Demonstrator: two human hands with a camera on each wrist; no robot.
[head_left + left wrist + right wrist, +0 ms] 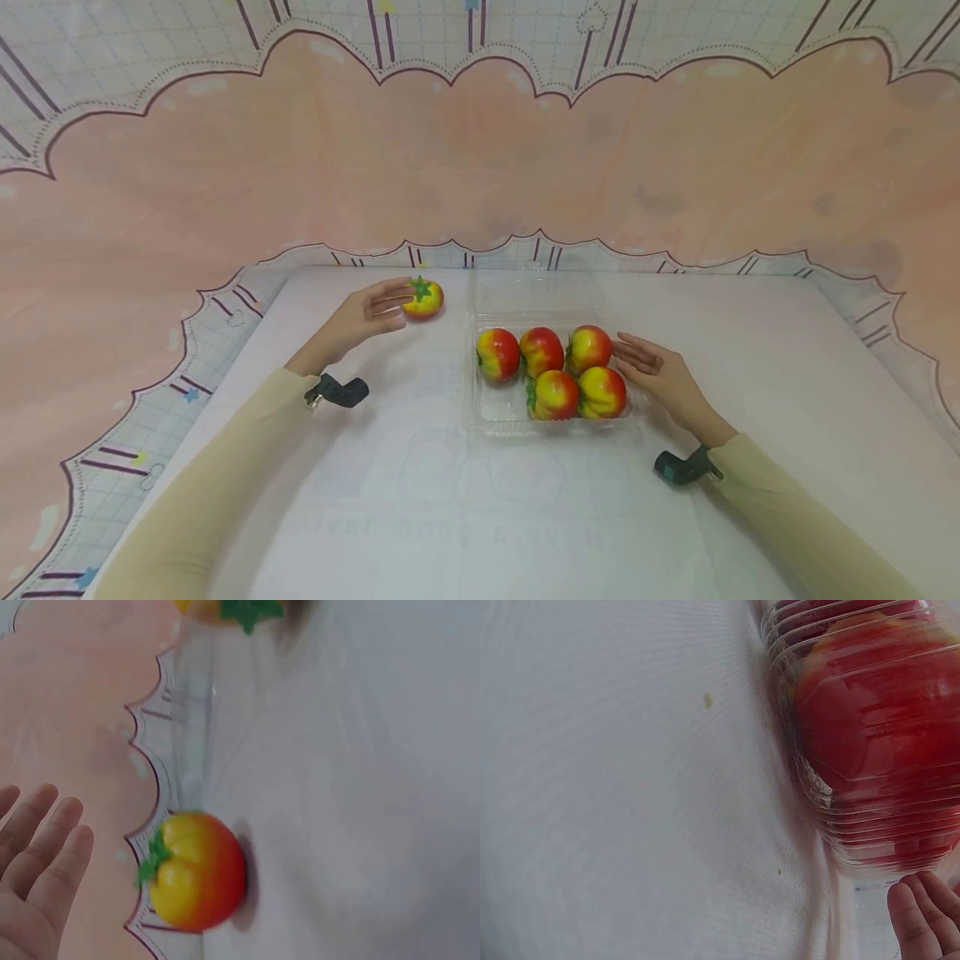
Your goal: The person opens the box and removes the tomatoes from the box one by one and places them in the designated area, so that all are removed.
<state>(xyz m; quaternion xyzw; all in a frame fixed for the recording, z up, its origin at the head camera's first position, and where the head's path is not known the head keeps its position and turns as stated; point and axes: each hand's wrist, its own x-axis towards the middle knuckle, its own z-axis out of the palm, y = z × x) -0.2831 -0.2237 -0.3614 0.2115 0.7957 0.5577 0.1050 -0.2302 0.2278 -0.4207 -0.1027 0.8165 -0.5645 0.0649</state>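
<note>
A lone red-and-yellow tomato (426, 302) with a green leafy top lies on the table at the far left. My left hand (358, 321) is beside it, fingers extended, and the fingertips overlap its left side in the head view. In the left wrist view a gap shows between those fingers and the tomato (199, 874). A clear plastic box (497, 408) holds several similar tomatoes (555, 394) in two rows. My right hand (667, 382) is at the box's right wall, fingers nearly straight, fingertips right at the plastic (832, 825).
The box's clear lid (536, 293) lies folded back behind it. Inside, the front left corner shows bare plastic. A white cover (420, 517) spreads over the table, and a patterned peach cloth (480, 167) hangs behind. Each wrist wears a small black camera (341, 392).
</note>
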